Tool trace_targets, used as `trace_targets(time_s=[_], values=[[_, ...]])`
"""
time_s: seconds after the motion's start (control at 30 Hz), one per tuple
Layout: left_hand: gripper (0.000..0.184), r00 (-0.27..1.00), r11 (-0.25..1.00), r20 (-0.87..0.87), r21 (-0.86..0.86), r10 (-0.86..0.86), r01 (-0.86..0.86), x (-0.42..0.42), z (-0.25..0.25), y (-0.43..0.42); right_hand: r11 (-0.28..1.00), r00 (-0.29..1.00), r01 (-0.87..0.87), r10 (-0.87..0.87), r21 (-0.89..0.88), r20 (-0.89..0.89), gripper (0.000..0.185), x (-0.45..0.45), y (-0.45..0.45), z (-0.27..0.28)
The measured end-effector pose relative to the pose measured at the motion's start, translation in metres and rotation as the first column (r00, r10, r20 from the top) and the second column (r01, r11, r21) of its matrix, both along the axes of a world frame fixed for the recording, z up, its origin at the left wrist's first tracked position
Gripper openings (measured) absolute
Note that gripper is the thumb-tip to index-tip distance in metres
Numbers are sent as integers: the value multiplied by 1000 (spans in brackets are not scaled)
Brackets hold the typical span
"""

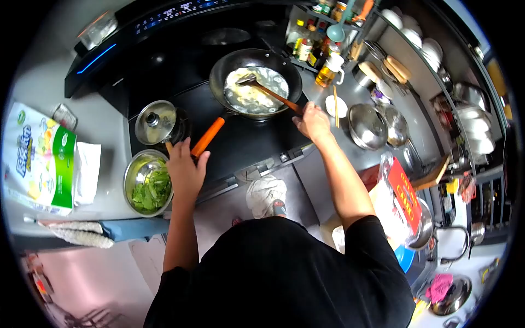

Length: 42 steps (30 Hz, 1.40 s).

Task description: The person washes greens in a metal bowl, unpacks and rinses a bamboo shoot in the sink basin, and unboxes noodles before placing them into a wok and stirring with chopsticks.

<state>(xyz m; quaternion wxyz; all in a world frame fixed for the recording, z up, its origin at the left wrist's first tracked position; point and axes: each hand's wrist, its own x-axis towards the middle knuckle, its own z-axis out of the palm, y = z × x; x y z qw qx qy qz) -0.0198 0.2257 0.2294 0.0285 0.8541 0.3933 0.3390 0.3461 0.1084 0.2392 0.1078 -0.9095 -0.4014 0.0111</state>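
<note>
My right hand [314,123] is closed around the handle of a brown wooden spatula [276,97], whose head rests in a dark wok [217,76]. Pale yellow, egg-like food and bubbling whitish liquid [257,94] fill the wok's bottom. My left hand [187,168] is open, thumb apart from the fingers, at the lower end of an orange handle [210,135] that points toward the wok. Whether it touches that handle I cannot tell. Just beyond its fingertips stands a small pot with a glass lid [155,121]. Beside the wrist, a steel bowl [130,177] holds green leafy vegetables [151,191].
Bottles [304,48] and an oil jug [329,70] stand behind the wok on the right. Chopsticks [336,106] lie over a small white dish, near steel lids [368,127]. At left are a tissue pack [41,156] and the counter edge; a red package [403,191] is by my right elbow.
</note>
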Motion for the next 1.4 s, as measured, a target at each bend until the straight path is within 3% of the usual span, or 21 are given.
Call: trace_targets(time_s=[0.07, 0.17, 0.2, 0.3, 0.4, 0.5, 0.6, 0.87, 1.0, 1.13, 1.4], values=[[63, 992, 998, -122, 45, 43, -37, 8, -16, 4, 988, 993, -118, 115, -99, -34, 60, 2, 23, 8], [61, 966, 965, -242, -221, 87, -142, 24, -3, -4, 944, 977, -205, 213, -259, 3, 51, 6, 46, 7], [55, 966, 978, -229, -136, 122, -156, 29, -6, -3, 914, 965, -260, 257, -311, -51, 49, 10, 52, 9], [47, 973, 947, -213, -286, 88, -148, 34, -6, 3, 914, 910, -387, 400, -125, 106, 47, 35, 59, 5], [40, 967, 960, -242, -242, 78, -138, 36, -10, 11, 865, 881, -447, 470, -229, 56, 38, 63, 60, 76], [38, 972, 975, -228, -194, 60, -105, 34, -16, 17, 831, 842, -515, 537, -212, 57, 31, 85, 35, 146], [37, 975, 983, -218, -167, 43, -81, 32, -17, 23, 843, 854, -500, 518, -199, 47, 29, 98, 19, 158], [47, 986, 962, -165, -269, -4, -41, 25, -15, 27, 842, 826, -508, 536, -180, 173, 26, 57, 24, 94], [50, 990, 956, -139, -286, 20, -60, 22, -13, 24, 845, 848, -443, 503, -300, 165, 23, 49, 27, 117], [47, 994, 962, -107, -268, 26, -54, 20, -12, 19, 860, 837, -422, 491, -287, 242, 21, 44, 32, 107], [45, 994, 952, -64, -288, 93, -108, 8, -13, -2, 895, 889, -385, 425, -225, 170, 23, 54, 45, 145]])
